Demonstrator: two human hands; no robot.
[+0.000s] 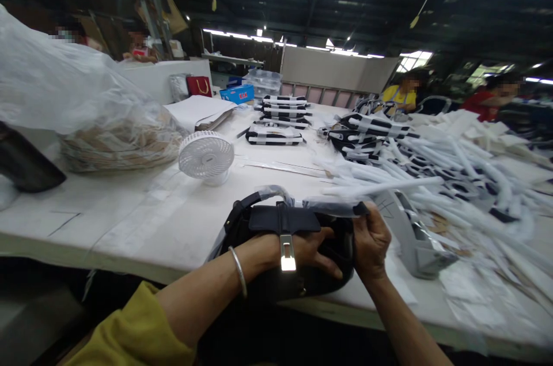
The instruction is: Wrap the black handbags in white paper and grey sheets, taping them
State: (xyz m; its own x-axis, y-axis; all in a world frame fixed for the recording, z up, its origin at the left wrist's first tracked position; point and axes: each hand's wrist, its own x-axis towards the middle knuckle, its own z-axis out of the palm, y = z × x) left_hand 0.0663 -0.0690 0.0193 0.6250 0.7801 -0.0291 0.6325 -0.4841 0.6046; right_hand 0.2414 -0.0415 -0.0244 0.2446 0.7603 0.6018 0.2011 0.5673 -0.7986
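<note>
A black handbag (274, 285) rests at the table's near edge, its top flap (263, 219) lying across the opening with a shiny metal clasp (287, 253) hanging from it. My left hand (317, 253) reaches under the flap into the bag's mouth, thumb and a finger spread apart; the other fingers are hidden inside. Clear plastic wraps the bag's handle (332, 206). At the right side, my right hand (372, 239) is closed around the bag's upper edge by the end of the wrapped handle.
A small white fan (206, 155) stands beyond the bag. Stacked black straps in white wrapping (276, 134) lie behind it, with a white heap (466, 170) at right. A grey dispenser-like box (410, 239) sits near my right hand. Co-workers (401, 95) are farther back.
</note>
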